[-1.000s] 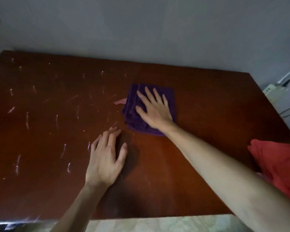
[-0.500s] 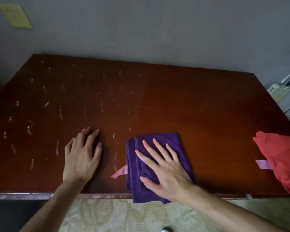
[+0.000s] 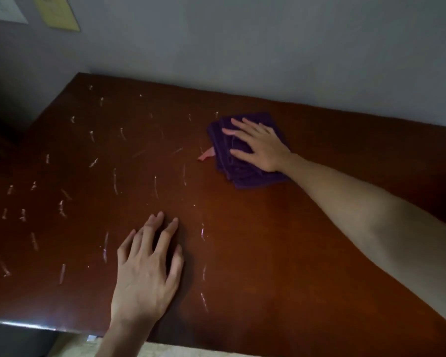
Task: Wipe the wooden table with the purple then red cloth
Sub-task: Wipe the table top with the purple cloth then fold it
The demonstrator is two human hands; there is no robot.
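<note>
— Toward the far edge of the surface (image 3: 281,253), right of its middle, lies the folded purple cloth (image 3: 245,173), with the right hand (image 3: 259,145) flat on top, fingers spread and pressing down rather than pinching.

— A pink tag (image 3: 207,154) sticks out at the cloth's left side, yes? And the other hand?

— Yes. The left hand (image 3: 146,274) rests near the front edge, fingers spread and slightly arched on the bare wood, holding nothing.

— Which step is this, would you say?

— The purple wipe, I'd judge, and only partly done. Pale streaks (image 3: 115,180) cover the left half out to the left edge; the wood right of the cloth looks clean.

— So the next move?

— Probably a firm sweep leftward across those marks. The red cloth isn't in view.
</note>
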